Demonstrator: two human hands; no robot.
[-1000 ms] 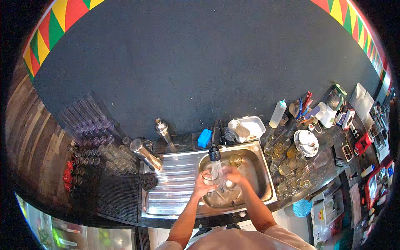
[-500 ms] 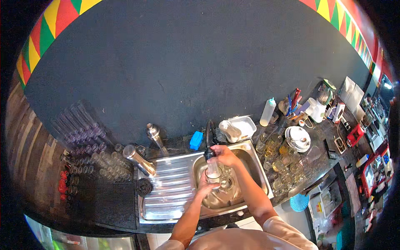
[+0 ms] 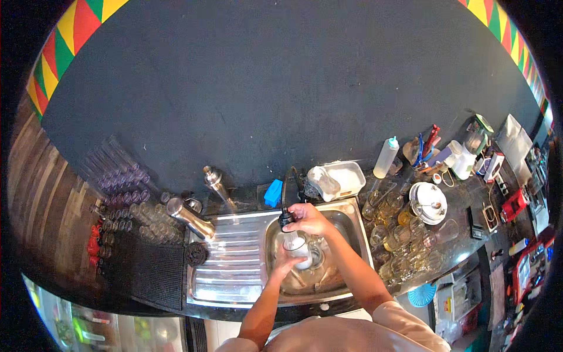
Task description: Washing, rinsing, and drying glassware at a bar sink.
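Note:
My left hand (image 3: 284,262) is wrapped round a clear glass (image 3: 301,256) that looks whitish inside, held over the steel sink (image 3: 350,258). Just above its mouth is the black spray head (image 3: 285,219) of the faucet. My right hand (image 3: 311,219) grips that head, its fingers on the right side. Water runs down from the head at the glass. Behind the faucet's hose sits a blue block-shaped thing (image 3: 273,192). To the left of the basin lies the ribbed drainboard (image 3: 226,258).
Many glasses (image 3: 407,237) crowd the counter on the right, beside stacked white plates (image 3: 428,203). A white tub (image 3: 346,179) and a squeeze bottle (image 3: 386,157) stand behind. At left are a metal shaker (image 3: 190,218), rows of glasses (image 3: 155,220) and a black mat (image 3: 155,278).
The view has shifted a little. Against the basin, the spray head and both hands have moved slightly, and the glass now shows more white and looks tilted.

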